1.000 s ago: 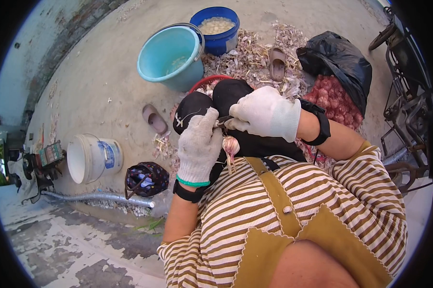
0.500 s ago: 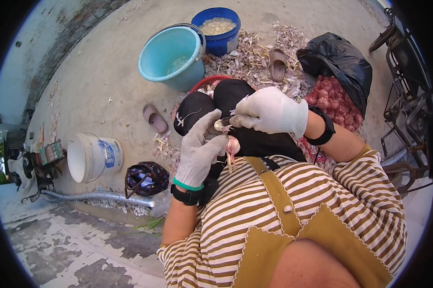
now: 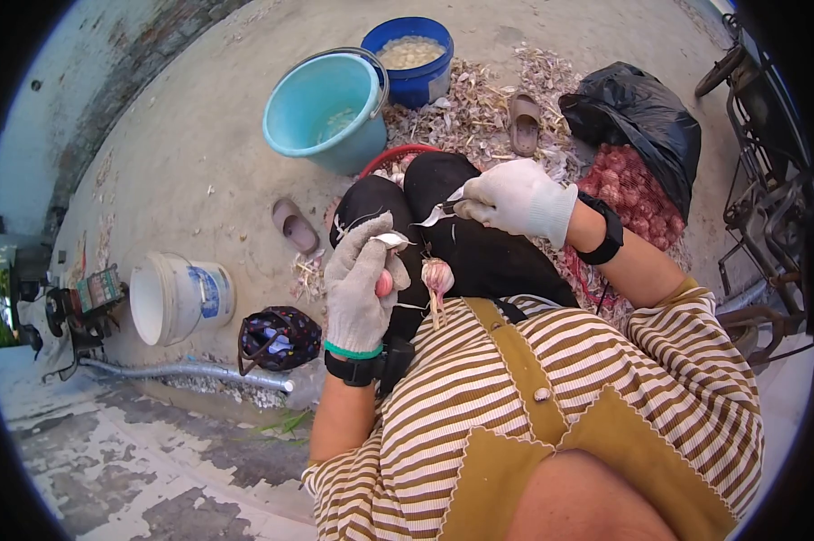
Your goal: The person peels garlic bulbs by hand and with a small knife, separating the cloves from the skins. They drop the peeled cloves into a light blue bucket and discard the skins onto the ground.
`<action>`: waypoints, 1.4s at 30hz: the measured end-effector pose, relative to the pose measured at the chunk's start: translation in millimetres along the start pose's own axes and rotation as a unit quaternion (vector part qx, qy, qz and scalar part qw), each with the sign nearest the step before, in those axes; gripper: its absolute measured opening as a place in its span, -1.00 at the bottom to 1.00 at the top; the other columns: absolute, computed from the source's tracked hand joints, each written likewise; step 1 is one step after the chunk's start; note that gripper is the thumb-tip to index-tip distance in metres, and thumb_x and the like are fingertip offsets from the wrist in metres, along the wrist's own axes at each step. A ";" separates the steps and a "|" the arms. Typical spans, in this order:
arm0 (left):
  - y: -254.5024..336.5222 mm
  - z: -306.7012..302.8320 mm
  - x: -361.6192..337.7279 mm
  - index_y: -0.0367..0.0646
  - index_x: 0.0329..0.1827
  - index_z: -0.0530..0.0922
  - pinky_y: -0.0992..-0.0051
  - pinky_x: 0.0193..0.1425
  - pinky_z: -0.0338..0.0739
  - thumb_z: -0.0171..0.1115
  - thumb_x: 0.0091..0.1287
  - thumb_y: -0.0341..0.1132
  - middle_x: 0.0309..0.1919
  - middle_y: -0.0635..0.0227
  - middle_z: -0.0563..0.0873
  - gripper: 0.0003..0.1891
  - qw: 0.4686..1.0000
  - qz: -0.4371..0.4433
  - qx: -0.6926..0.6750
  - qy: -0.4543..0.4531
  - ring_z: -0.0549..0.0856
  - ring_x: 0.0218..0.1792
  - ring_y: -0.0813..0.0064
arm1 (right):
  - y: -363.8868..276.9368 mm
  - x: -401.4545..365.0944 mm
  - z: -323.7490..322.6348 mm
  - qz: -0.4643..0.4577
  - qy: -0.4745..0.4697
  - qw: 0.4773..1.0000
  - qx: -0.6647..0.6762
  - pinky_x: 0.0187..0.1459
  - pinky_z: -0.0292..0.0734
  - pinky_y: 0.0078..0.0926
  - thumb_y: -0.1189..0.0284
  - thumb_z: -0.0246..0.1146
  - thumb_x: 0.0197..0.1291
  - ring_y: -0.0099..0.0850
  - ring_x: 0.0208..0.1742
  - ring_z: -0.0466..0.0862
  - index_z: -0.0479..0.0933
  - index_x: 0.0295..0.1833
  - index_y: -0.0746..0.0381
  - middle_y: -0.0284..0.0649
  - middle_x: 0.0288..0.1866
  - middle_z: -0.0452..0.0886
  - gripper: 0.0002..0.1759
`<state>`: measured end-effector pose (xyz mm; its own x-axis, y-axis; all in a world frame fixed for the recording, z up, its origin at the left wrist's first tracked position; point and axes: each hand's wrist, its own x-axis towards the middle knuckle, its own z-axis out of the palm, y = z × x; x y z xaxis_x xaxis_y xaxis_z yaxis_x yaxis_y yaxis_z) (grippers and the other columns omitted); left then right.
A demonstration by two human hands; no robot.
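Both hands wear white knit gloves. My left hand (image 3: 360, 293) is closed around garlic cloves: a pale clove (image 3: 391, 241) shows at its fingertips and a pinkish one (image 3: 384, 283) against the palm. My right hand (image 3: 506, 198) is pinched on a small knife (image 3: 448, 207), mostly hidden by the fingers, with a strip of white peel (image 3: 434, 216) at its tip. A partly broken garlic bulb (image 3: 437, 277) with its stalk rests on my lap between the hands, touched by neither.
Beyond my knees stand a light-blue bucket (image 3: 324, 110), a dark-blue bucket of peeled cloves (image 3: 422, 86) and a red basket (image 3: 396, 155). Garlic skins (image 3: 479, 108), slippers (image 3: 523, 124), a netted garlic sack (image 3: 632, 194) and a black bag (image 3: 641, 113) lie around. A white bucket (image 3: 213, 293) lies left.
My hands have moved apart, the left one down and leftward, the right one slightly away. The clove held between them is now in my left hand, and peel hangs at the knife.
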<state>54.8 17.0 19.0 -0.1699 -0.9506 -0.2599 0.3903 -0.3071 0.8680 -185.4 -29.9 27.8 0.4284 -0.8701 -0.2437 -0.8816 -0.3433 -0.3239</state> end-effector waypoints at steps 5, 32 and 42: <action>4.1 -0.8 1.5 -0.29 0.12 0.57 0.73 -0.59 0.35 0.16 0.42 -0.39 -0.30 0.31 0.70 -0.73 0.998 -0.007 0.052 0.026 0.57 -0.58 0.68 | -22.5 -13.3 -20.1 -0.027 -0.001 0.997 0.066 -0.26 0.55 -0.15 0.08 0.16 0.29 -0.10 -0.29 0.69 0.62 -0.20 0.18 -0.07 -0.41 0.64 -0.62; -19.6 -3.1 11.5 -0.25 0.14 0.59 0.57 -0.36 0.51 0.28 0.24 -0.54 -0.28 0.29 0.71 -0.63 0.844 0.295 0.446 -0.038 0.64 -0.42 0.52 | -29.1 -6.6 -22.1 -0.084 0.008 0.992 0.092 -0.26 0.58 -0.17 0.09 0.13 0.30 -0.10 -0.31 0.69 0.65 -0.26 0.12 -0.11 -0.41 0.65 -0.65; 10.1 12.4 -5.1 -0.29 0.21 0.51 0.75 -0.61 0.26 0.19 0.36 -0.52 -0.23 0.33 0.68 -0.65 0.992 0.061 0.104 0.046 0.56 -0.54 0.72 | -4.9 -13.3 -17.4 0.029 -0.042 0.985 0.163 -0.16 0.54 -0.16 0.00 0.13 0.30 -0.12 -0.19 0.69 0.62 -0.21 0.21 -0.06 -0.31 0.68 -0.54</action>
<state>48.4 19.3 34.4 -0.0460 -0.9831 -0.1772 0.2058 -0.1829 0.9613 -190.3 -22.8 48.6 0.4056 -0.8476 -0.3420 -0.8007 -0.1491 -0.5803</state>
